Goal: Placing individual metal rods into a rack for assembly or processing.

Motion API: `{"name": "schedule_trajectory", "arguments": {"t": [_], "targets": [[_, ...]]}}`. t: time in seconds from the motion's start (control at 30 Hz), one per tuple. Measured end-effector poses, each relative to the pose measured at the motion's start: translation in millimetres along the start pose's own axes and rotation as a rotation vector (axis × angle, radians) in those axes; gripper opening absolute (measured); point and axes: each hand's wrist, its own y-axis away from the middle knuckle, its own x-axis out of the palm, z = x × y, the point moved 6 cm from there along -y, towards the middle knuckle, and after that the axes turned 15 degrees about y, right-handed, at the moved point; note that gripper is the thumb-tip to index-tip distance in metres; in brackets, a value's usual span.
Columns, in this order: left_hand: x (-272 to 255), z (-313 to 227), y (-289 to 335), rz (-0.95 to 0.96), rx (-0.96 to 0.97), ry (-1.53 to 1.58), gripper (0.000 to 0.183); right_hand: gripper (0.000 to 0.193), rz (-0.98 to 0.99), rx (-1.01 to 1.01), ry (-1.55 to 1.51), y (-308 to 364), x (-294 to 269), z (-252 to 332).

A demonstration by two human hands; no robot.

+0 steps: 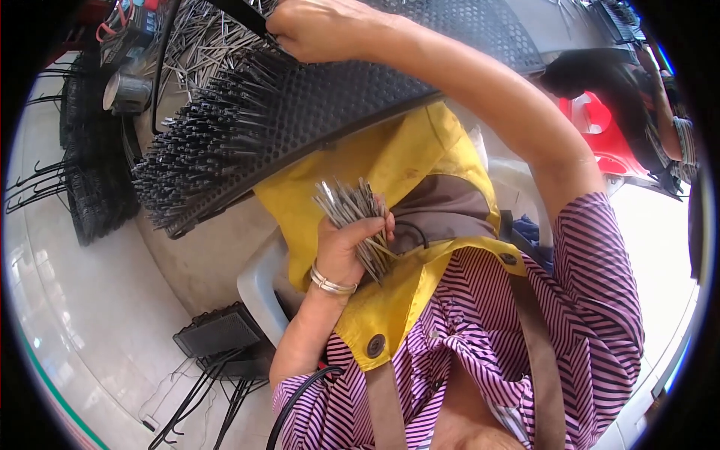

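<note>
My left hand (345, 244) is closed around a bundle of thin grey metal rods (352, 214) in front of the yellow apron. The rods' upper ends fan out above the thumb. My right arm stretches over a black perforated board (330, 112). At its far side, my right hand (319, 30) is closed beside a black bar (240, 15); what its fingers pinch is hidden. Many dark rods (210, 142) stand upright in the board's holes on the left. Beyond them lies a loose heap of similar rods (202, 45).
A metal can (127, 94) stands left of the board. Black hooked racks (90, 165) lie on the left floor, and another dark rack (229, 341) sits lower down. A red plastic stool (600, 135) and another person's arm (664, 127) are at right.
</note>
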Motion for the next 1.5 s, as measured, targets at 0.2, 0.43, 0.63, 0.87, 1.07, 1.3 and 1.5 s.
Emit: {"name": "schedule_trajectory", "arguments": {"t": [0.2,0.43,0.63,0.87,1.07,1.3,1.5], "targets": [[-3.3,-9.3,3.0,-0.045,0.074,-0.015,0.025,0.013,-0.379,-0.016,0.035,51.2,-48.0,35.6],[1.5,-11.2,2.3,-0.075,0.092,0.016,0.021,0.016,0.376,0.417,-0.741,161.2,-12.2,82.7],[1.2,-6.5,5.2,-0.127,0.064,-0.009,0.029,0.024,0.518,0.758,-1.074,180.2,6.0,100.8],[-5.5,-6.5,7.5,-0.207,0.134,-0.074,0.028,0.021,0.257,0.891,-1.247,183.4,13.2,99.5],[-8.2,-4.7,6.6,-0.169,0.078,-0.112,0.033,0.016,0.276,0.959,-1.324,189.3,15.6,102.3],[-11.1,-4.0,4.7,-0.158,0.071,-0.173,0.033,0.016,0.390,1.021,-1.310,192.8,13.4,102.8],[-15.3,-0.7,9.3,-0.209,0.046,-0.073,0.029,0.011,0.343,1.073,-1.376,198.6,12.0,106.1]]}}
